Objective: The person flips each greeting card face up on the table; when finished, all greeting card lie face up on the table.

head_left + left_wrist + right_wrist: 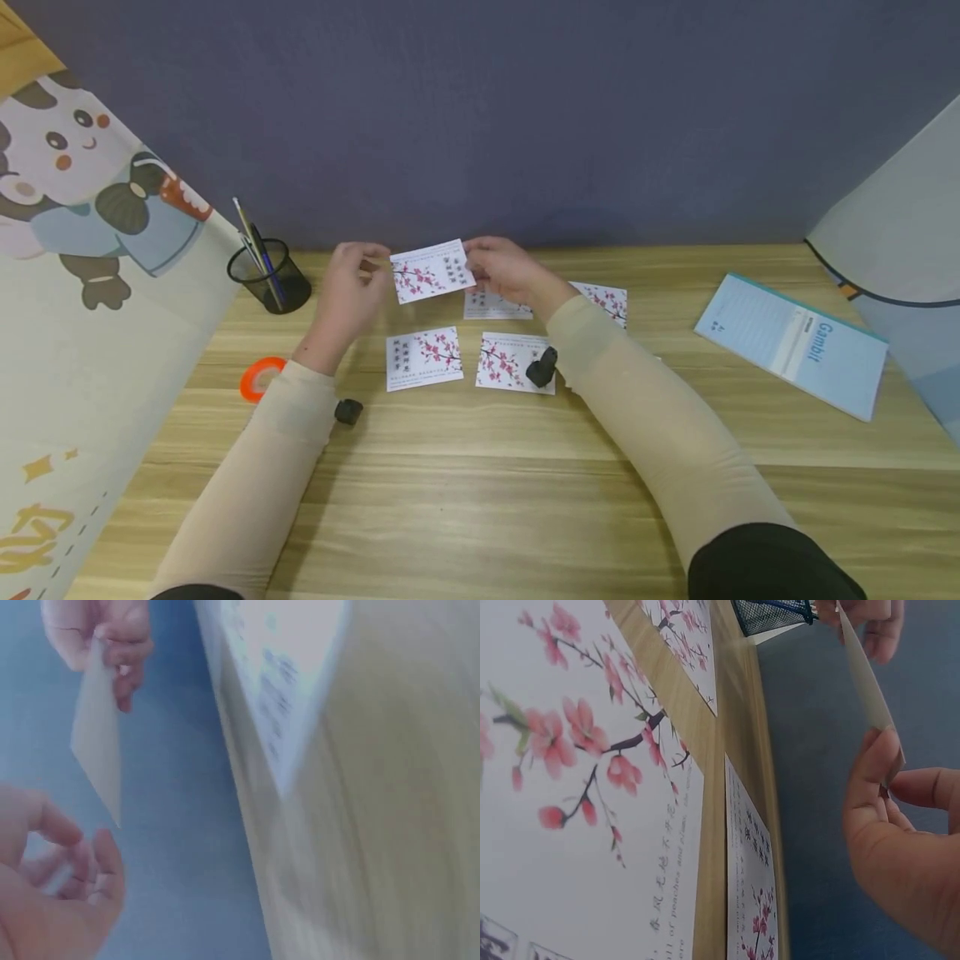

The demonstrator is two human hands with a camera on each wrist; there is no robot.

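My right hand (506, 267) pinches a white card (423, 273) by its right edge between thumb and fingers. The card, printed with pink blossom branches and dark characters, is held up off the desk. Close to its left corner is my left hand (350, 292), fingers loosely bent, with a small gap to the card in the left wrist view. Under the right hand lies a matching card (498, 308), partly covered. In front of it are a left card (425, 358) and a right card (498, 362). Another card (611, 298) shows beyond the right forearm, which hides part of it.
A black mesh pen cup (281, 287) with pens stands at the back left. An orange tape ring (251, 382) lies beside the left sleeve. On the right rests a light blue notebook (840, 367). A dark partition wall (525, 125) rises behind the wooden desk (450, 500).
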